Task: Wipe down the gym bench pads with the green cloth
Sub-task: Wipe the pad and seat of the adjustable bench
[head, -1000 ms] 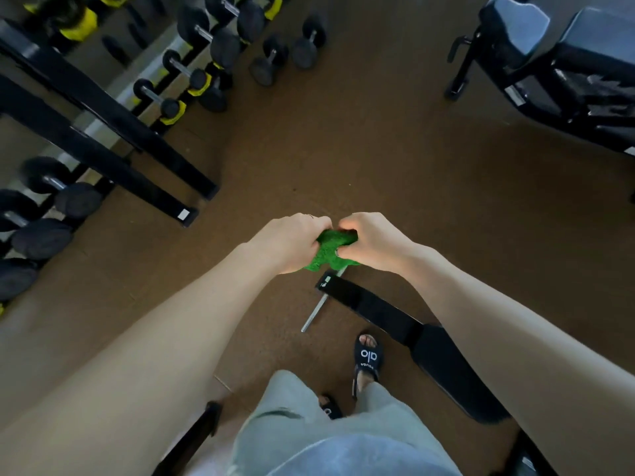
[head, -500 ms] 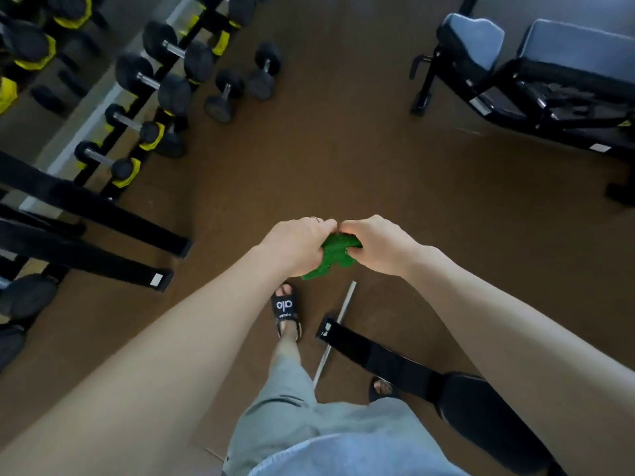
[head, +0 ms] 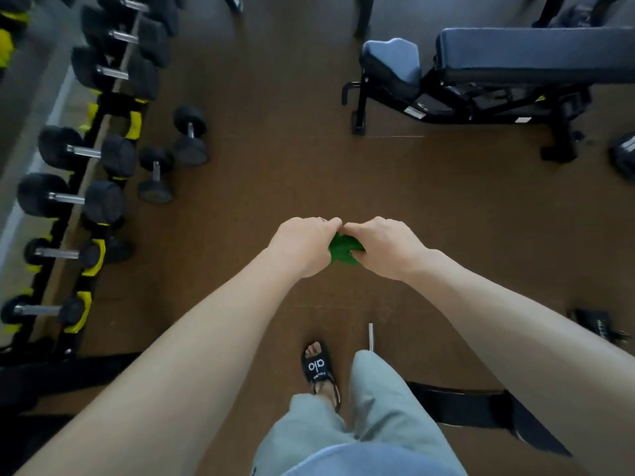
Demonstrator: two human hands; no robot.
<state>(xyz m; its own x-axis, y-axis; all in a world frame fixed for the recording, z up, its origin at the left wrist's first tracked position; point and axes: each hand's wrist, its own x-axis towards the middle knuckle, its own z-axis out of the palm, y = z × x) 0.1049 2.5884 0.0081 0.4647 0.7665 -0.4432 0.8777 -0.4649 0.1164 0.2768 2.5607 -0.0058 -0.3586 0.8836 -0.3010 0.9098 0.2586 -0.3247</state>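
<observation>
Both my hands meet in the middle of the view, bunching the green cloth (head: 344, 250) between them. My left hand (head: 304, 243) grips its left side and my right hand (head: 386, 247) grips its right side, knuckles nearly touching. Most of the cloth is hidden inside the fists. A gym bench stands at the upper right on a black frame (head: 446, 104), with a small blue-grey seat pad (head: 391, 60) and a long back pad (head: 536, 53). It is well ahead of my hands, across bare floor.
A dumbbell rack (head: 82, 187) runs down the left side, and two loose dumbbells (head: 171, 156) lie on the brown floor beside it. A black bench foot (head: 481, 410) and a thin metal bar (head: 371, 338) lie by my feet at the lower right. A weight (head: 623, 156) sits at the far right.
I have walked forward: the bench at the upper right is nearer and larger, the rack has slid down the left. Both hands keep the same grip on the cloth.
</observation>
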